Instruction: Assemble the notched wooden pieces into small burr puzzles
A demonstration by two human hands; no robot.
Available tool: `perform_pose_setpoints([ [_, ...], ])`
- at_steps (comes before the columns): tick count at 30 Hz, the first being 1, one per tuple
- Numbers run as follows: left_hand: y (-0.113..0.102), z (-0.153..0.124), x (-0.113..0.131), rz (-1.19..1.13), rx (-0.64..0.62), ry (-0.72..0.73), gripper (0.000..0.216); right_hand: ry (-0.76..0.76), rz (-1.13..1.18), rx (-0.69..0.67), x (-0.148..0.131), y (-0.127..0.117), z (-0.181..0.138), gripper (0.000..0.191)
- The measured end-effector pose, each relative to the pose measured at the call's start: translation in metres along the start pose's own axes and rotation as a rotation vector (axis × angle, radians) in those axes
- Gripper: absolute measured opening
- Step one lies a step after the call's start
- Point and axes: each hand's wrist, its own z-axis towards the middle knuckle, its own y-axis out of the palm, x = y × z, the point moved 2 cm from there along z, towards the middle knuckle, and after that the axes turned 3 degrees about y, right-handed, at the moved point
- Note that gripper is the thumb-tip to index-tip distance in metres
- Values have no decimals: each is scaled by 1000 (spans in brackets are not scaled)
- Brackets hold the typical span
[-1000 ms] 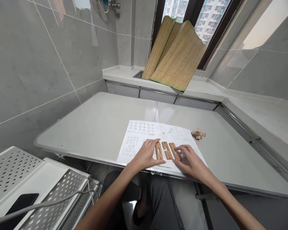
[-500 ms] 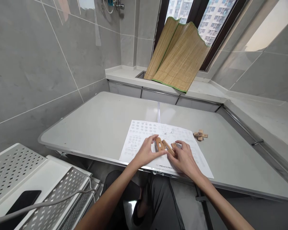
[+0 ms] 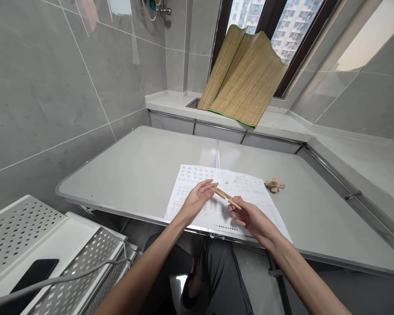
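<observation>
Above a printed sheet (image 3: 197, 175), both my hands hold light brown, notched wooden puzzle pieces. My left hand (image 3: 197, 200) pinches a wooden puzzle piece (image 3: 220, 193) by its upper left end. Another wooden puzzle piece (image 3: 233, 203) is closed between the thumb and fingers of my right hand (image 3: 249, 217). The two pieces meet end to end in a slanting line; I cannot tell whether they interlock. A cross-shaped cluster of wooden puzzle pieces (image 3: 274, 184) sits on the table just right of the sheet.
The grey folding table (image 3: 124, 166) has a centre seam. Behind it a bamboo mat (image 3: 249, 83) leans against the window. A white perforated rack (image 3: 22, 227) at lower left carries a black phone (image 3: 36, 275) and a grey cable (image 3: 75, 276). A metal rail (image 3: 331, 170) runs along the right.
My hands have lifted the wooden pieces off the sheet and turned them. The pieces, formerly angled apart between my fingers, now line up end to end. The cluster at right stays put.
</observation>
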Motion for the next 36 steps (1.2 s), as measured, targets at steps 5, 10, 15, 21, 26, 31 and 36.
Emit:
perform_pose_setpoints([
  [5,-1,-4,9,-77,-80,13,67,5,49,-60,-1,4,-6,37],
  [10,1,-12,25,-69,-166,18,71,12,-45,-149,-8,9,-23,45],
  [15,10,-23,40,-20,-280,12,72,3,0,-244,-9,13,-35,47],
  [21,17,-36,51,28,-334,44,71,-46,-38,-279,-6,13,-52,48],
  [26,34,-48,60,112,-428,38,83,-111,-65,-292,-7,19,-69,41],
  [31,51,-56,72,100,-413,105,88,-150,-32,-310,-10,25,-82,37],
  [36,58,-61,83,141,-447,138,89,-81,39,-375,-5,20,-88,35],
])
